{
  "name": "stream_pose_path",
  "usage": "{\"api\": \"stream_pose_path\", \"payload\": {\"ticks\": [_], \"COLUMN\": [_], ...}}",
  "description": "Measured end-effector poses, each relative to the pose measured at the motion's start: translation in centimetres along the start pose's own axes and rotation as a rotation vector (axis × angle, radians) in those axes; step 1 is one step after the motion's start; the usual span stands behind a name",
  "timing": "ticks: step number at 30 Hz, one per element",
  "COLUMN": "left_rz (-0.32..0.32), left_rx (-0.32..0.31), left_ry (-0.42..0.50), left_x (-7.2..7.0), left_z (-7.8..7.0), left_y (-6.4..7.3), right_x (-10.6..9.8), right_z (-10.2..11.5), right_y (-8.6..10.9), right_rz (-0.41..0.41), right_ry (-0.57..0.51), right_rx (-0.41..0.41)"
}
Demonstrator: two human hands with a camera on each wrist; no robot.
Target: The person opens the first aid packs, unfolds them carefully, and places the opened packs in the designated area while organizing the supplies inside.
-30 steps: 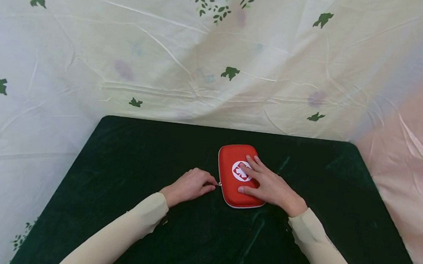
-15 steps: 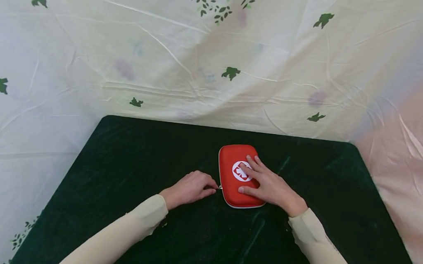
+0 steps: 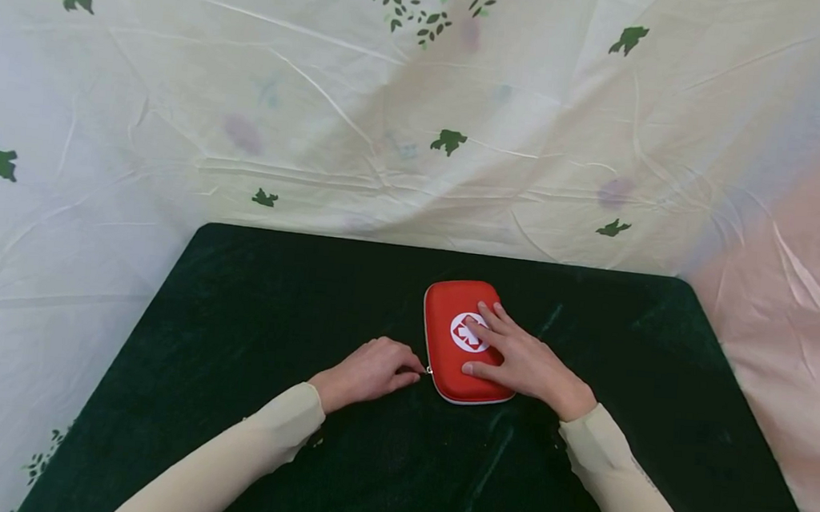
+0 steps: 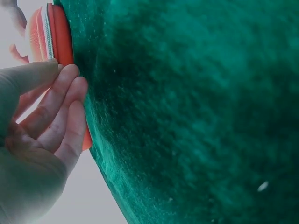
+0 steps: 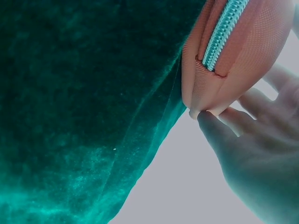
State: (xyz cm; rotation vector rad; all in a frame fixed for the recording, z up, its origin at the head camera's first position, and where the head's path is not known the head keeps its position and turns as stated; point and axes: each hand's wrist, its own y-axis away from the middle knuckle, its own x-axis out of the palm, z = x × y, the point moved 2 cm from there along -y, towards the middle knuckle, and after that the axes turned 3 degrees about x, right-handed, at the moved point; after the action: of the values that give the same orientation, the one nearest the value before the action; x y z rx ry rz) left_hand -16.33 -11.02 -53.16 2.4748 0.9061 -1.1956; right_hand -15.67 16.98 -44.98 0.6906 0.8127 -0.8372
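Note:
A red zippered first-aid case with a white round emblem lies flat on a dark green cloth. At its left side, my left hand pinches the small metal zipper pull between thumb and fingers. In the left wrist view the pull is hidden behind the thumb, and the zipper teeth above it are meshed. My right hand rests on the case's top with fingers spread, partly covering the emblem. The right wrist view shows the case's end, where the zipper stops at a stitched fabric panel.
The green velvet cloth covers the table, its far edge meeting a pale curtain printed with leaves and green bird shapes. Pinkish fabric hangs on the right side.
My left hand has drawn the zipper pull a short way along the case's left side, toward the near end. My right hand and the case have stayed in place.

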Motion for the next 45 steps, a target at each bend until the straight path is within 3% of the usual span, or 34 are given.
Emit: {"api": "stream_pose_path", "payload": {"ticks": [10,16,19,26,34,45], "left_rz": [0.017,0.033,0.035,0.058,0.039,0.096], "left_rx": [0.018,0.035,0.046,0.043,0.078,0.077], "left_ry": [0.022,0.028,0.047,0.060,0.093,0.084], "left_x": [0.2,-0.9,-0.9,-1.9,0.4,-1.5], "left_z": [-0.7,-2.7,-2.7,-4.6,-2.6,-5.3], "left_y": [0.4,0.9,0.9,1.0,0.8,1.2], "right_x": [0.0,0.1,0.1,0.0,0.0,0.2], "right_z": [0.0,-0.1,-0.1,-0.2,-0.3,0.0], "right_y": [-0.1,0.0,0.0,0.0,0.0,0.0], "right_rz": [0.000,-0.006,-0.007,-0.009,-0.017,-0.038], "right_ry": [0.007,0.002,-0.001,-0.003,0.009,0.018], "right_rx": [-0.007,-0.012,-0.014,-0.009,-0.010,-0.018]}}
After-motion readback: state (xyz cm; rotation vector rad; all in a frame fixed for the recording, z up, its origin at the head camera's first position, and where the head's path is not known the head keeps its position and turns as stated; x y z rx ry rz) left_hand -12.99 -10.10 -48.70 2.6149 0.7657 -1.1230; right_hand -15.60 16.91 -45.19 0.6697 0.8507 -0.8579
